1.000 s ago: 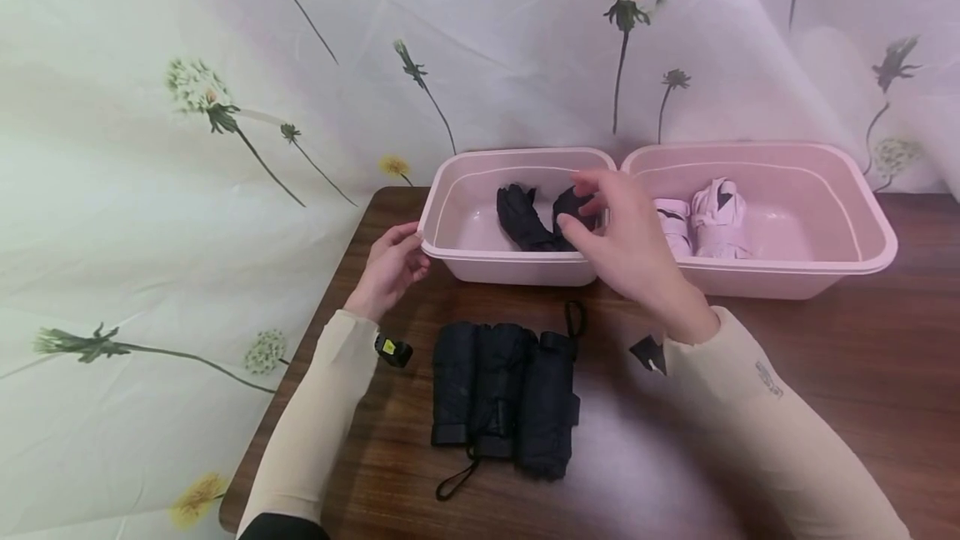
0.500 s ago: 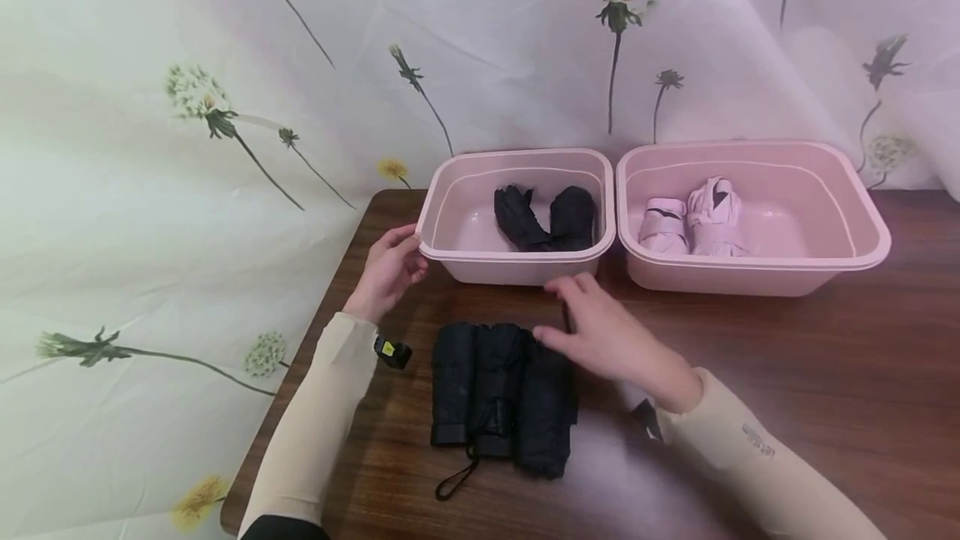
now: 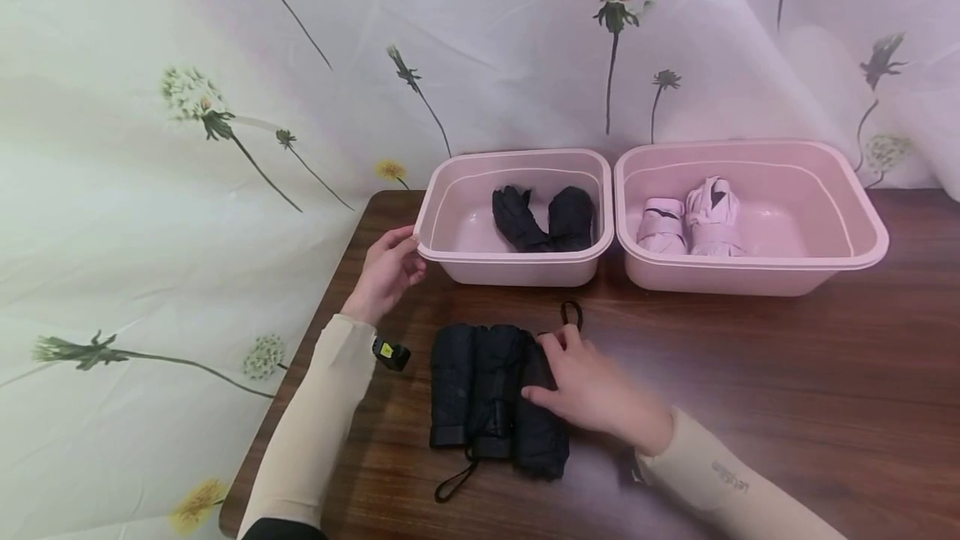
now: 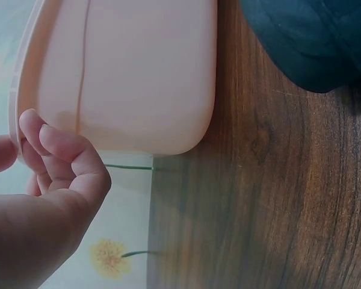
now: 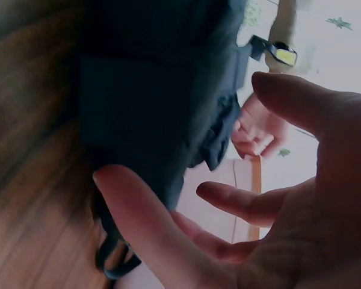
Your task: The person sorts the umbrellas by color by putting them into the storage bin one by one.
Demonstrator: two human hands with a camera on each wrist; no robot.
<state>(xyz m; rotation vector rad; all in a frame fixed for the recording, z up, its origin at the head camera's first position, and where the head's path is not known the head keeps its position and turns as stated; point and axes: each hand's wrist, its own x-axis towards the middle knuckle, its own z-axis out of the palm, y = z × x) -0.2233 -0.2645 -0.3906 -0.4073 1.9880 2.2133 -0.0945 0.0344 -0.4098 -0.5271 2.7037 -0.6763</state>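
Three black folded umbrellas lie side by side on the wooden table; the rightmost umbrella has a wrist loop at its far end. Over that umbrella is my right hand, thumb and fingers spread about it without a grip in the right wrist view. My left hand pinches the rim of the left pink basin at its near left corner, thumb over the rim and fingers curled beneath it. Inside that basin lie two black folded umbrellas.
A second pink basin stands at the right, almost against the first, with two pink folded umbrellas in its left part. A flower-printed cloth hangs behind the table. The table's left edge runs beside my left arm.
My right hand has moved from above the left basin back toward me and down to the rightmost black umbrella on the table. My left hand has stayed on the basin rim.
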